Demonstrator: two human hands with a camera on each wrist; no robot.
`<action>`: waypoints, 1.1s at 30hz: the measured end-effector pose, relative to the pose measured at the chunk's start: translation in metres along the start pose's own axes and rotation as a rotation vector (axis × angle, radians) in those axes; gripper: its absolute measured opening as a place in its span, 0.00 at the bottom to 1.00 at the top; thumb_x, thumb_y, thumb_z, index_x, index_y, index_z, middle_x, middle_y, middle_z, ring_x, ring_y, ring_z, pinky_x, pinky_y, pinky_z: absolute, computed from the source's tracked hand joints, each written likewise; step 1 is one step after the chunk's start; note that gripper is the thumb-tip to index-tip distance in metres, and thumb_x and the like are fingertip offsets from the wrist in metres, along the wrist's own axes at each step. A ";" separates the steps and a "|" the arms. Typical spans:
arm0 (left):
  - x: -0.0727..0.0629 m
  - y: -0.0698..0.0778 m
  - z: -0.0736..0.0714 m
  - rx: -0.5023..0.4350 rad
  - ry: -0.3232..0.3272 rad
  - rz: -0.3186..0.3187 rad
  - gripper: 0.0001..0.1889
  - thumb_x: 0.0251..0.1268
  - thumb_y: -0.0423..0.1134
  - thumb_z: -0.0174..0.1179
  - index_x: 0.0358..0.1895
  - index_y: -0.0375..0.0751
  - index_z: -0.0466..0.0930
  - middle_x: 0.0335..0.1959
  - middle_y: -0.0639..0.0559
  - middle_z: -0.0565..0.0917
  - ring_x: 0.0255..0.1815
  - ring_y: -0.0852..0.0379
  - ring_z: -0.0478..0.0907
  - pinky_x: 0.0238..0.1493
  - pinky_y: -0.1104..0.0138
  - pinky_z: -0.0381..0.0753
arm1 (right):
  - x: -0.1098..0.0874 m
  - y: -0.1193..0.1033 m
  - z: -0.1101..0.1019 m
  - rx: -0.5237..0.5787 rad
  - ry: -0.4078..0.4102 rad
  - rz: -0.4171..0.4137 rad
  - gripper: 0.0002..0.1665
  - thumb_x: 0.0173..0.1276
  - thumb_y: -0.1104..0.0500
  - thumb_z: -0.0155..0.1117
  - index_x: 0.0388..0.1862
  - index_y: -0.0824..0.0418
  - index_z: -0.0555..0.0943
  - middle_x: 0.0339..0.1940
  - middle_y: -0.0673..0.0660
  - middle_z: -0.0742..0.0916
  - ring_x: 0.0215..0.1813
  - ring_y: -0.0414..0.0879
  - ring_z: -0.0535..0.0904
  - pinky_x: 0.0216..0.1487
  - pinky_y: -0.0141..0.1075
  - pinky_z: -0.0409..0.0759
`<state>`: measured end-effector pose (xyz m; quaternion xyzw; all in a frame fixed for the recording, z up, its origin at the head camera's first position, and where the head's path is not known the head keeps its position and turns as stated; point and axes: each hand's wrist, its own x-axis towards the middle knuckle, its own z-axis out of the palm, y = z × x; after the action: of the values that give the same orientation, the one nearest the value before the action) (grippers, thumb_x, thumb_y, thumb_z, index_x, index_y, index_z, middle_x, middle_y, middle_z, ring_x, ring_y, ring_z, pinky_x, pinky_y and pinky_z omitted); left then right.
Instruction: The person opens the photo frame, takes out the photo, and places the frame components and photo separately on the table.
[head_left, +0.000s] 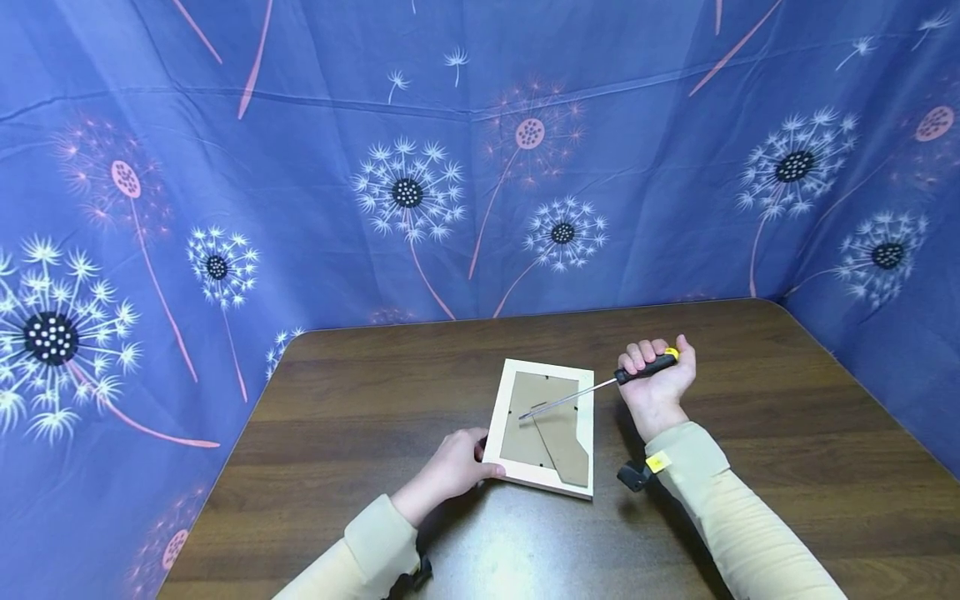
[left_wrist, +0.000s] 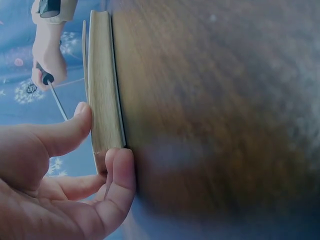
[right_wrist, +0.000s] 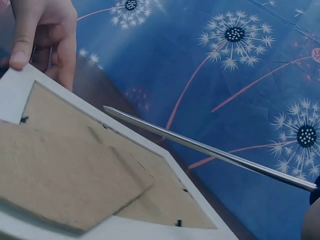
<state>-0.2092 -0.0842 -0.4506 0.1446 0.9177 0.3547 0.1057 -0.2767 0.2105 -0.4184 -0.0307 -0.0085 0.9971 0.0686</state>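
Observation:
A white picture frame [head_left: 493,417] lies back side up, its brown backing board [head_left: 528,446] and folding stand leg [right_wrist: 75,175] showing. Small black tabs [right_wrist: 179,223] dot the inner edge of the frame. My left hand [head_left: 453,462] grips its near left corner, thumb on top and fingers beneath in the left wrist view. In my right hand [head_left: 660,392] is a screwdriver with a black and yellow handle [head_left: 647,367], fingers wrapped round it. The screwdriver's shaft [right_wrist: 215,152] slants across above the backing; in the right wrist view the tip stands apart from the board.
A brown wooden table [head_left: 337,400] lies under the frame. Behind and beside it hangs a blue cloth [head_left: 315,250] with a dandelion print. A black wrist camera [head_left: 634,476] is strapped to the right sleeve.

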 end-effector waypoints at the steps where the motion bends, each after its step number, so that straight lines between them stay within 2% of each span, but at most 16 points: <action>1: 0.001 0.000 0.000 0.002 0.000 0.000 0.34 0.47 0.42 0.72 0.58 0.28 0.72 0.21 0.54 0.75 0.19 0.61 0.71 0.28 0.68 0.73 | 0.000 0.001 -0.001 0.005 -0.007 -0.004 0.28 0.66 0.45 0.46 0.12 0.61 0.63 0.10 0.53 0.62 0.14 0.46 0.53 0.14 0.34 0.54; 6: 0.002 0.000 -0.001 -0.003 -0.001 0.001 0.33 0.48 0.41 0.72 0.58 0.28 0.73 0.22 0.55 0.75 0.20 0.61 0.71 0.29 0.68 0.73 | 0.002 0.006 -0.006 0.024 -0.042 -0.019 0.27 0.66 0.47 0.44 0.11 0.62 0.63 0.09 0.53 0.62 0.12 0.46 0.54 0.14 0.35 0.54; 8: 0.003 0.000 -0.002 -0.016 -0.001 0.000 0.33 0.48 0.41 0.72 0.58 0.29 0.73 0.21 0.55 0.75 0.19 0.61 0.71 0.27 0.69 0.72 | 0.003 0.007 -0.008 0.031 -0.056 -0.023 0.28 0.68 0.47 0.40 0.11 0.62 0.63 0.09 0.53 0.62 0.12 0.46 0.54 0.13 0.35 0.55; 18: 0.008 0.000 -0.006 0.000 -0.004 0.016 0.22 0.51 0.40 0.70 0.49 0.34 0.80 0.21 0.55 0.76 0.21 0.62 0.70 0.27 0.69 0.71 | 0.005 0.012 -0.014 -0.007 -0.126 -0.079 0.30 0.70 0.48 0.31 0.11 0.62 0.62 0.09 0.52 0.61 0.12 0.46 0.54 0.13 0.34 0.53; 23: 0.010 -0.003 -0.007 -0.010 0.004 0.022 0.15 0.52 0.39 0.69 0.42 0.35 0.81 0.22 0.55 0.76 0.19 0.63 0.70 0.25 0.71 0.71 | 0.007 0.013 -0.015 -0.029 -0.127 -0.117 0.25 0.64 0.51 0.41 0.10 0.62 0.62 0.09 0.52 0.60 0.12 0.46 0.54 0.13 0.33 0.53; 27: 0.011 -0.004 -0.007 -0.058 0.003 -0.005 0.15 0.53 0.37 0.69 0.42 0.35 0.81 0.21 0.54 0.76 0.15 0.62 0.72 0.20 0.70 0.73 | 0.007 0.014 -0.016 -0.011 -0.120 -0.122 0.22 0.60 0.53 0.44 0.09 0.62 0.62 0.08 0.52 0.60 0.11 0.46 0.54 0.12 0.34 0.52; 33: 0.013 -0.005 -0.005 -0.201 -0.027 -0.066 0.13 0.56 0.32 0.66 0.44 0.33 0.79 0.21 0.49 0.78 0.13 0.58 0.77 0.14 0.66 0.77 | 0.007 0.014 -0.018 0.010 -0.123 -0.125 0.25 0.64 0.52 0.38 0.09 0.61 0.61 0.07 0.52 0.60 0.10 0.45 0.53 0.13 0.33 0.50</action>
<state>-0.2235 -0.0868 -0.4519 0.1079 0.8802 0.4392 0.1436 -0.2844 0.1980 -0.4369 0.0314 -0.0098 0.9909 0.1304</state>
